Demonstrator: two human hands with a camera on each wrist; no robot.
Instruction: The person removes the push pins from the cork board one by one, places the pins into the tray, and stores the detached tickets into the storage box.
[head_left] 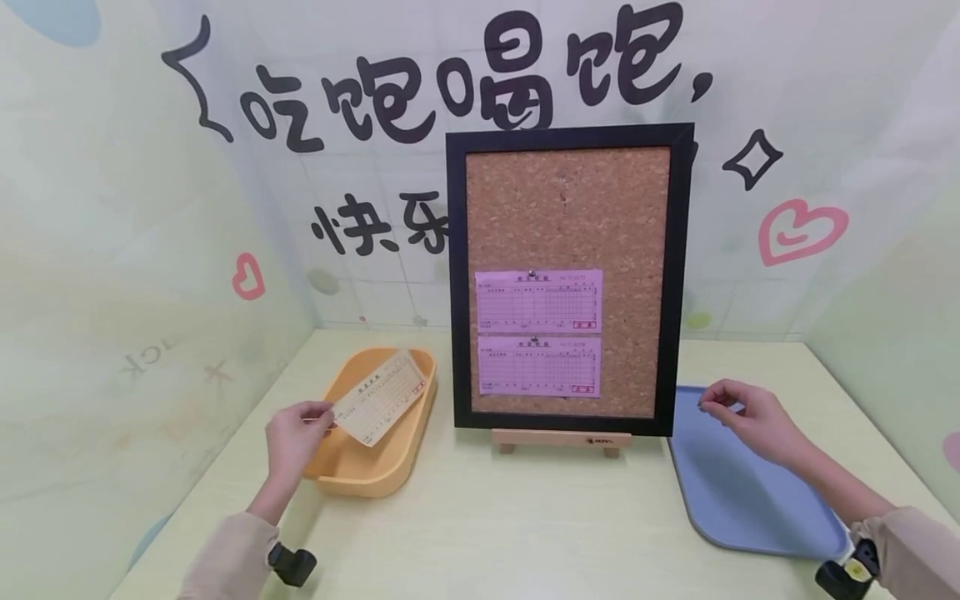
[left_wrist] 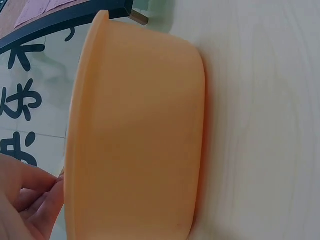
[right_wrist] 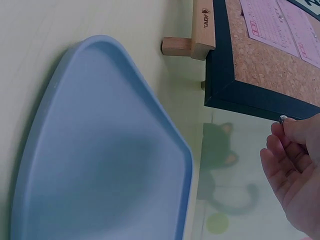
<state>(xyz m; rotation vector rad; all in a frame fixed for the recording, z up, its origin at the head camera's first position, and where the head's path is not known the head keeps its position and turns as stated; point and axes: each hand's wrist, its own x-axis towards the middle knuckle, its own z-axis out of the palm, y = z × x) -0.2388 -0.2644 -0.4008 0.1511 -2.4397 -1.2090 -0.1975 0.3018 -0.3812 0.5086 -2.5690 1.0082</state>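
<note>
Cork board [head_left: 567, 217]: two pink slips [head_left: 538, 332] | left hand [head_left: 295, 436] pinches beige slip [head_left: 379, 397] | right hand [head_left: 750, 419] pinches pushpin [right_wrist: 283, 118]

Cork board on a stand, with trays either side

A cork board [head_left: 567, 208] in a black frame stands upright on a small wooden easel [head_left: 561, 439], toward the back of a pale table [head_left: 510, 525]. 2 pink forms [head_left: 538, 300] are pinned to the board's lower left, 1 directly above the other, each under its own pin. Left of the board sits an orange tray [head_left: 390, 471], its near corner close to the easel's left foot. Right of the board lies a flat blue tray [head_left: 738, 500], just beside the frame's lower right corner. Behind the board, the wall [head_left: 150, 250] carries large black characters, pink hearts and a black diamond outline.
</note>
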